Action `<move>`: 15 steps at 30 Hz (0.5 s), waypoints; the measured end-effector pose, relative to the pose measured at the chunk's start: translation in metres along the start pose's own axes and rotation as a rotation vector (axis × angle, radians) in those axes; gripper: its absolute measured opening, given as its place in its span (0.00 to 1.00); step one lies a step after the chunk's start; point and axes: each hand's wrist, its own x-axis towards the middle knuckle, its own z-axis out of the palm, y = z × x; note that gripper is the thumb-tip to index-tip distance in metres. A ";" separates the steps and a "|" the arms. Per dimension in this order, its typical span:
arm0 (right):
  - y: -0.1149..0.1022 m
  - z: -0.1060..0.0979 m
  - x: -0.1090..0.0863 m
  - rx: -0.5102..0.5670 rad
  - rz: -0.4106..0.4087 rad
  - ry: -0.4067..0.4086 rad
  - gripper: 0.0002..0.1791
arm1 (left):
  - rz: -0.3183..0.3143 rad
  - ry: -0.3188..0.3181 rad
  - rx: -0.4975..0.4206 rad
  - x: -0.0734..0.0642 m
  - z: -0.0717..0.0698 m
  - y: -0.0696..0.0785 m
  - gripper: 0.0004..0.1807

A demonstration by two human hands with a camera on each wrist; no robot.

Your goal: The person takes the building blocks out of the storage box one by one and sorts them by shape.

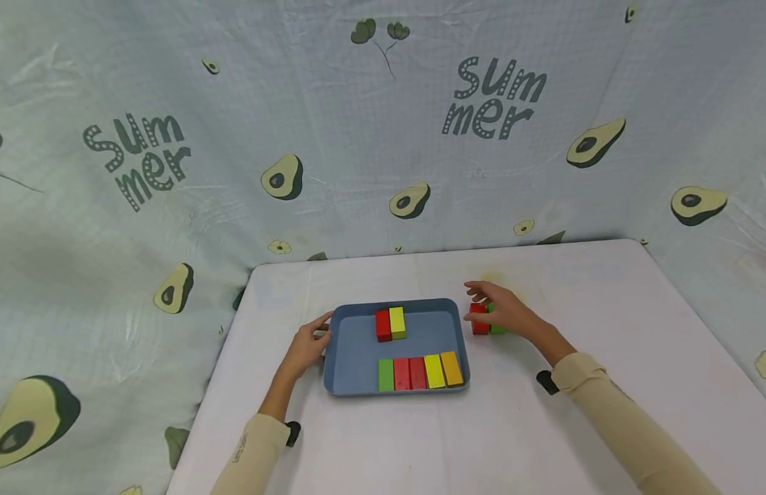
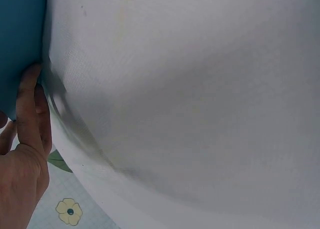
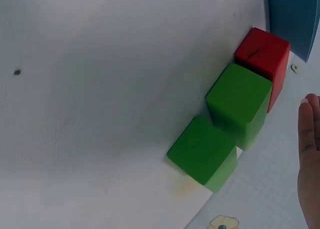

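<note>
A blue-grey tray [image 1: 358, 347] lies on the table with colored blocks in it. My left hand [image 1: 309, 345] is at its left side, fingertips touching the outer wall; in the left wrist view, fingers [image 2: 29, 106] lie along the blue wall. Right of the tray, my right hand [image 1: 505, 311] hovers over loose blocks, fingers spread and nothing held. Beneath it are a red block [image 1: 479, 328] and a green block [image 1: 497, 329], partly hidden. The right wrist view shows the red block [image 3: 262, 51] next to two green blocks [image 3: 239, 94], the hand at the right edge.
Inside the tray, a red block [image 1: 383, 326] and a yellow block [image 1: 397, 323] stand together near the back. A row of green, red, yellow and orange blocks [image 1: 418, 373] lines the front right. A white cloth covers the table [image 1: 383, 447]; a patterned sheet [image 1: 358, 137] hangs behind.
</note>
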 end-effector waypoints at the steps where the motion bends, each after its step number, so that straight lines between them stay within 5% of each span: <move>1: -0.001 0.001 0.001 0.004 -0.002 -0.004 0.40 | -0.001 -0.001 -0.001 0.000 0.000 0.000 0.27; 15: -0.022 0.019 0.015 0.026 -0.097 -0.038 0.39 | 0.014 -0.008 -0.021 -0.001 -0.001 -0.003 0.27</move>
